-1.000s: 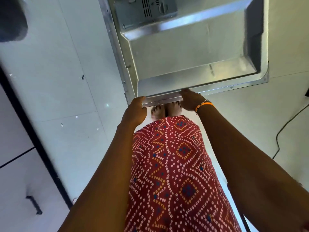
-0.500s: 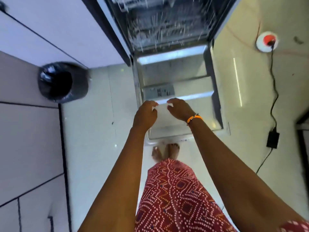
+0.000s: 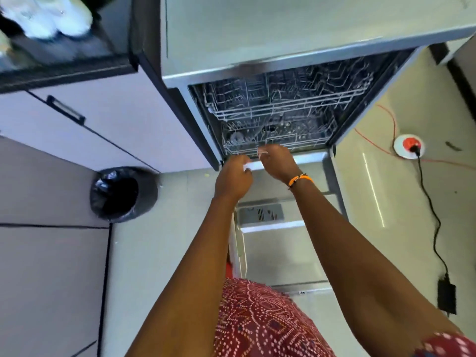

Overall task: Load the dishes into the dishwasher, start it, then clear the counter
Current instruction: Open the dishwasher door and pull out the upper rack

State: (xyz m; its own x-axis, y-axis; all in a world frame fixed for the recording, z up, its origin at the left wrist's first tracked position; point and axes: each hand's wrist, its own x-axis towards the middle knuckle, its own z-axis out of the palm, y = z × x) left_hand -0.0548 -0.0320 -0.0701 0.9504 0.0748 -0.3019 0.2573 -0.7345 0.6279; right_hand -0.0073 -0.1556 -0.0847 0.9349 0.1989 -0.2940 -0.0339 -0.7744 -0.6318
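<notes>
The dishwasher [image 3: 283, 42] stands open with its door [image 3: 280, 253] lowered flat in front of me. Inside, the upper rack [image 3: 283, 106] and the lower rack [image 3: 304, 140] are wire baskets; I make out no dishes clearly in them. My left hand [image 3: 231, 179] and my right hand [image 3: 278, 163] are close together over the door's hinge end, at the lower rack's front rim. A small white piece [image 3: 263, 151] shows at the fingertips of both hands; what it is stays unclear. The right wrist wears an orange band.
A bin lined with a black bag [image 3: 123, 194] stands on the floor left of the dishwasher. A black cable with an adapter [image 3: 447, 296] runs to a floor socket [image 3: 409, 146] on the right. The dark counter [image 3: 64, 70] at top left carries blurred white items.
My view has lifted from the door's front edge to the open cavity. Both hands left the door's edge and moved forward to the lower rack's front, with a small white piece between them.
</notes>
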